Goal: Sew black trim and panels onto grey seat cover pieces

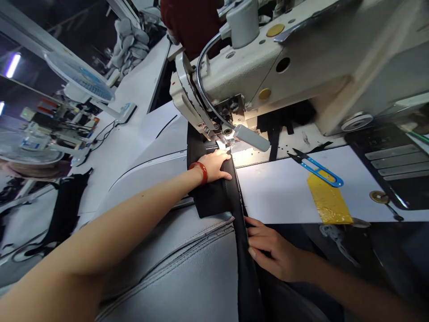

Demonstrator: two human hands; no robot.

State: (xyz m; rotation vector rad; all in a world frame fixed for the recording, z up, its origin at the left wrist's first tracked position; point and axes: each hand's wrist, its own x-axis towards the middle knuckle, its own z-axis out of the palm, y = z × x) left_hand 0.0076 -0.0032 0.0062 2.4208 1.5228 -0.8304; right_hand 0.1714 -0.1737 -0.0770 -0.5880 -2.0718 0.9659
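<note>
My left hand (pixel 214 165), a red bangle on its wrist, lies flat on a piece of black fabric (pixel 211 203), thumb apart from the fingers. Its fingertips rest just in front of the presser foot of a sewing machine (pixel 231 129), whose lamp lights the spot. Lower down, my right hand (pixel 271 248) grips the right edge of a long black fabric strip (pixel 241 237); part of its fingers is hidden by the strip. Alongside the strip, a grey stitched fabric panel (pixel 201 273) spreads below my left arm.
Blue thread snips (pixel 317 170) lie right of the needle, partly over yellow tape (pixel 330 201). A dark control panel (pixel 385 165) sits at the far right. A white fan (pixel 80 78) stands on the left table. Beyond the machine is a person in dark red (pixel 194 24).
</note>
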